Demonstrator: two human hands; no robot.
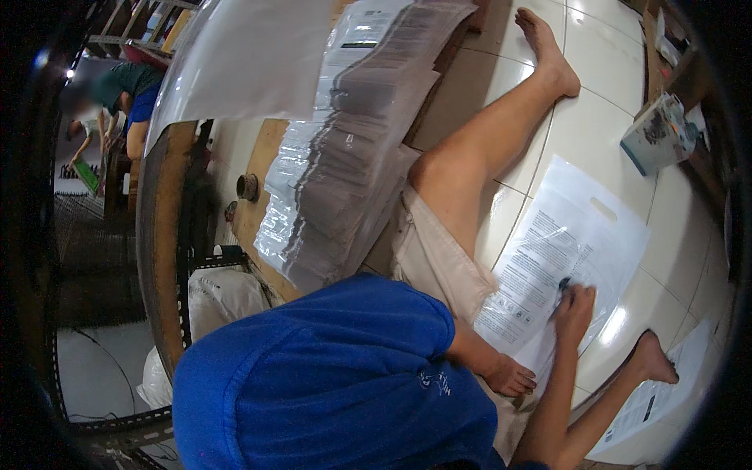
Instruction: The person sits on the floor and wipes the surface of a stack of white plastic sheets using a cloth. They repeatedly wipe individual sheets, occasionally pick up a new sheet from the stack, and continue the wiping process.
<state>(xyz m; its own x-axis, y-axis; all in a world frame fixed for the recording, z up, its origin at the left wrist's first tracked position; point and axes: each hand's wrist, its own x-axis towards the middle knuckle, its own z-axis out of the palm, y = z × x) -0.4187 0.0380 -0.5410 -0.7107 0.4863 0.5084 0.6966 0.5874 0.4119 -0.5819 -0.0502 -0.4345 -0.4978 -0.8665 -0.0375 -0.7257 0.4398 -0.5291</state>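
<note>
Right hand (576, 307) pressing down on clear printed plastic bag (580, 235) lying on tiled floor (674, 258), fingers curled narrow around small dark object; stacked bags (345, 157) leaning nearby.

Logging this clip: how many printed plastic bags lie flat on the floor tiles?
2: one bag under the right hand, another by the lower right foot. More may be hidden; the stack is separate.

The left hand stays hidden behind the blue shirt (337, 376). Under the right hand's (574, 305) fingers, a small dark object (563, 283) is too small to tell.
</note>
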